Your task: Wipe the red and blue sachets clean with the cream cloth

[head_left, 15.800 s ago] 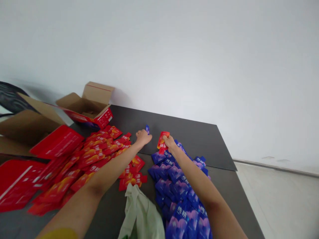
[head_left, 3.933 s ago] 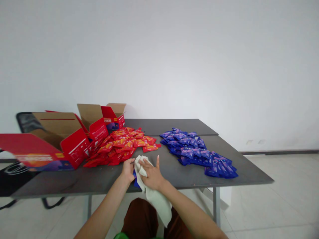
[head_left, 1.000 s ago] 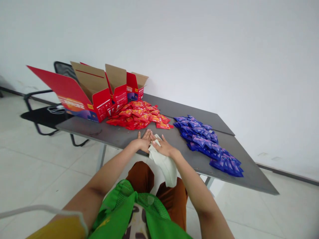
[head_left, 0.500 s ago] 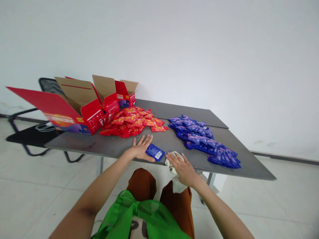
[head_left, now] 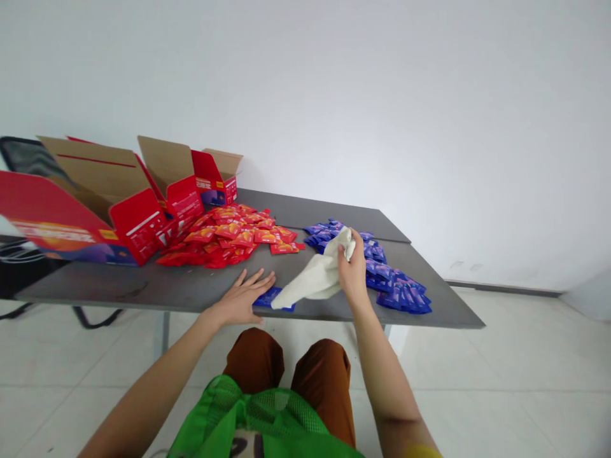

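With fingers spread, my left hand lies on the near edge of the table, resting against one blue sachet. Part of that sachet is hidden under the hand and under a white cloth. My right hand grips the bunched top of the cloth above the table, and its lower end hangs down to the left over the sachet. Behind and right of this hand is a pile of blue sachets. A heap of red sachets lies beyond my left hand.
Open red cardboard boxes stand along the left of the grey table. A black chair is beside the table's left end. A white wall rises behind.
My right hand has lifted the cloth off the table edge and raised it, so it now hangs over the blue sachet. My left hand stays at the sachet. The view has shifted right.
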Motion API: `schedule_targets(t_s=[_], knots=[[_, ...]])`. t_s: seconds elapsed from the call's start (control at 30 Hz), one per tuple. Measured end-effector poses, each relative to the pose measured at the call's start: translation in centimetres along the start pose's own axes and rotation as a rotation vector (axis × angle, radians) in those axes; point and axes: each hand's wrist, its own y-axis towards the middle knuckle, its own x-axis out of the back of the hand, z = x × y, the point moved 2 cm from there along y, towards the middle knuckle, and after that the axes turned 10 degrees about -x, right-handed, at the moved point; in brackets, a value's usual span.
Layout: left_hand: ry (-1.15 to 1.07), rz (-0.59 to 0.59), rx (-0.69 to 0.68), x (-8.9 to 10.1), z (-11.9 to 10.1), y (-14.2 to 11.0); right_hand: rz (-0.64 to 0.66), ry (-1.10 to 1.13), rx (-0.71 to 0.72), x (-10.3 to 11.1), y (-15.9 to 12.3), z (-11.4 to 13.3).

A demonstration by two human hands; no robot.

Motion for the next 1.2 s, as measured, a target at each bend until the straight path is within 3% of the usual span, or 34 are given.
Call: schedule_targets(t_s=[0.07, 0.17, 0.27, 0.33, 0.4, 0.5, 0.57, 0.6, 0.67, 0.77, 0.9, 1.0, 1.07, 1.2], knots=[[-0.009, -0.030, -0.069, 0.4, -0.6, -0.7, -0.090, 0.051, -0.009, -1.9, 1.4, 0.4], [-0.045, -0.047, -0.140, 0.8, -0.9, -1.7, -0.113, 0.047, 0.004, -4.5, 1.7, 0.1], [-0.124, -0.143, -0.131, 0.3, -0.6, -2.7, -0.019, -0.078, 0.032, -6.3, 0.1, -1.3], [-0.226, -0.296, -0.108, -0.3, -0.4, -3.3, 0.140, -0.254, 0.048, -7.2, -1.5, -2.4], [-0.370, -0.528, 0.011, -0.8, -0.2, -3.7, 0.352, -0.463, 0.081, -8.1, -3.2, -3.4], [-0.670, -0.870, 0.393, -0.7, 0.0, -3.4, 0.543, -0.683, 0.153, -8.8, -4.8, -4.1], [-0.884, -0.978, 0.560, 0.1, 0.1, -2.2, 0.576, -0.707, 0.165, -8.8, -4.8, -3.8], [-0.976, -0.998, 0.580, 0.6, 0.1, -1.5, 0.598, -0.691, 0.167, -8.5, -4.6, -3.4], [-1.124, -0.973, 0.551, 1.6, 0.4, 0.1, 0.667, -0.627, 0.201, -7.4, -3.8, -2.2], [-1.282, -0.819, 0.424, 2.5, 1.0, 1.7, 0.708, -0.474, 0.270, -4.5, -2.7, 0.4], [-1.261, -0.614, 0.235, 2.7, 1.6, 2.0, 0.599, -0.295, 0.244, -2.1, -1.7, 2.9], [-1.169, -0.467, 0.149, 2.9, 1.7, 1.6, 0.497, -0.271, 0.272, -3.2, -1.6, 2.7], [-1.141, -0.454, 0.171, 3.4, 1.6, 1.3, 0.547, -0.284, 0.313, -4.9, -1.9, 1.7], [-1.343, -0.560, 0.466, 4.3, 1.4, 1.3, 0.677, -0.258, 0.209, -8.0, -2.6, -0.1]])
